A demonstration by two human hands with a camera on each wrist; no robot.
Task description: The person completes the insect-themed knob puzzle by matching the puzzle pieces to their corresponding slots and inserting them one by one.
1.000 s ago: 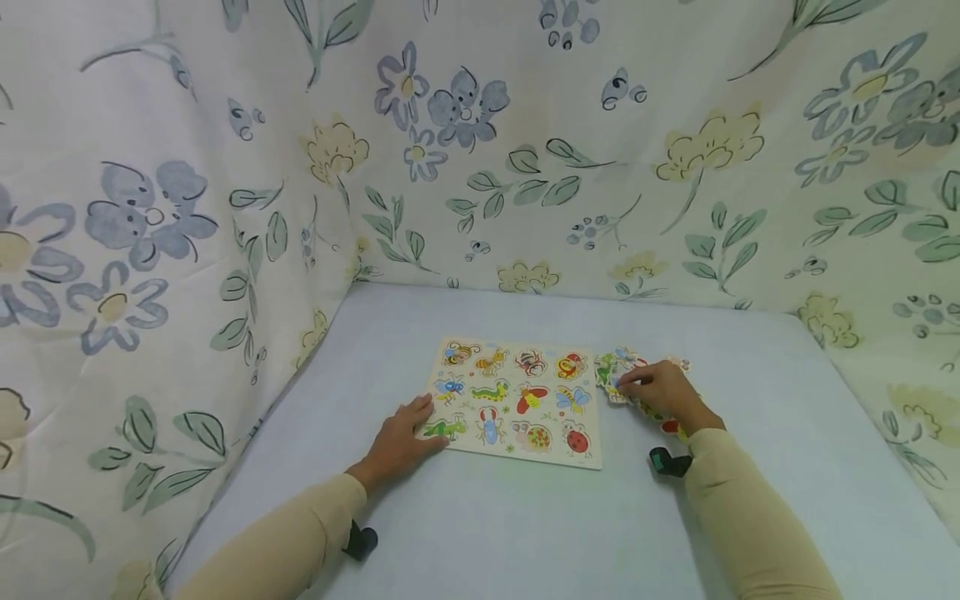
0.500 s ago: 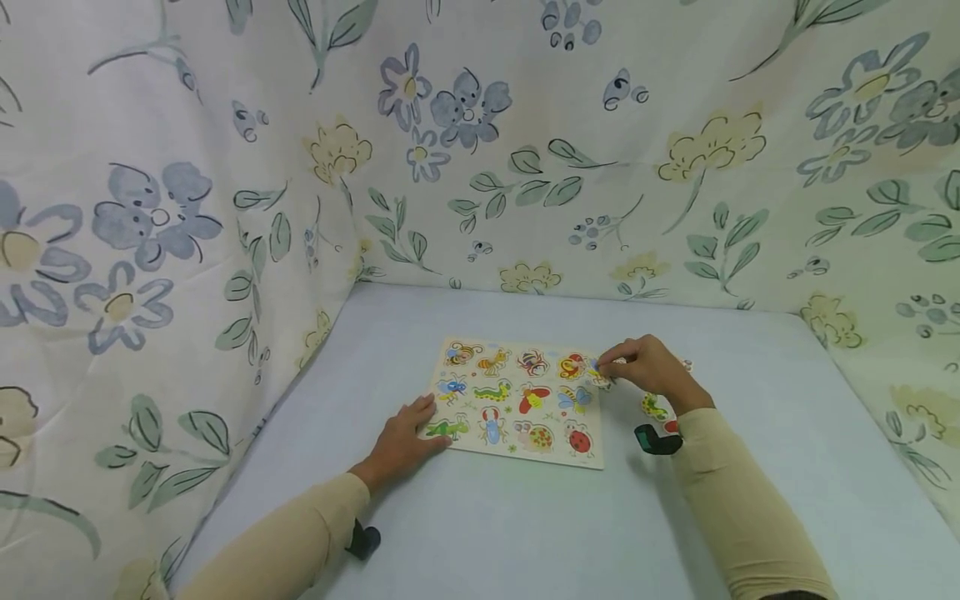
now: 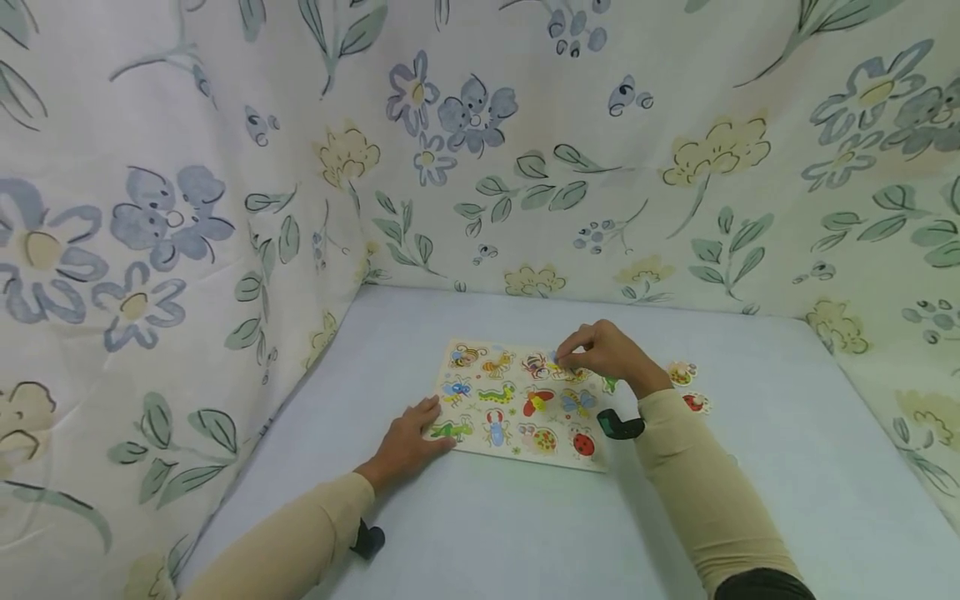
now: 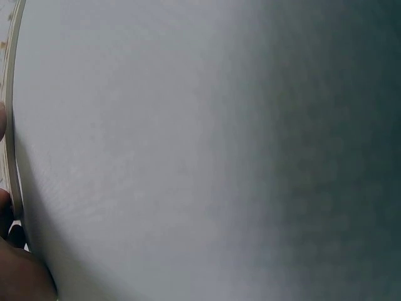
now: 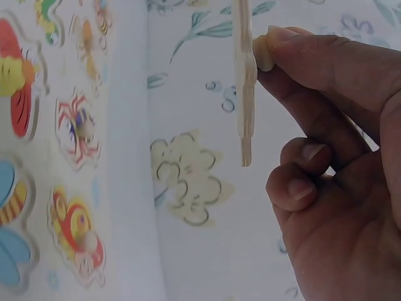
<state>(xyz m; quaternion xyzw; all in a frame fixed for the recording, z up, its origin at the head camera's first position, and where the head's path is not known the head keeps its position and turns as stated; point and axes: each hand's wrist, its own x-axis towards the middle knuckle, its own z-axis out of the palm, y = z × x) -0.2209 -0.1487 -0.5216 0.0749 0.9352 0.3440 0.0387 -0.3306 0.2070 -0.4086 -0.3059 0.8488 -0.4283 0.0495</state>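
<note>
Right grip hovers over board — pinching piece.

The right wrist view's top edge is cutting off the pinched piece, which is standing edge-on and hiding its faces; the left wrist view is cropping the left hand and board, while dark blur is filling its right side.

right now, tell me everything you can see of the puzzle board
The puzzle board is a pale rectangle with a wood-like edge, showing rows of colourful cartoon critters. It lies flat on the white table, turned slightly. The left hand rests on its near left corner; the right hand, pinching a piece, hides part of its far right side.
</note>
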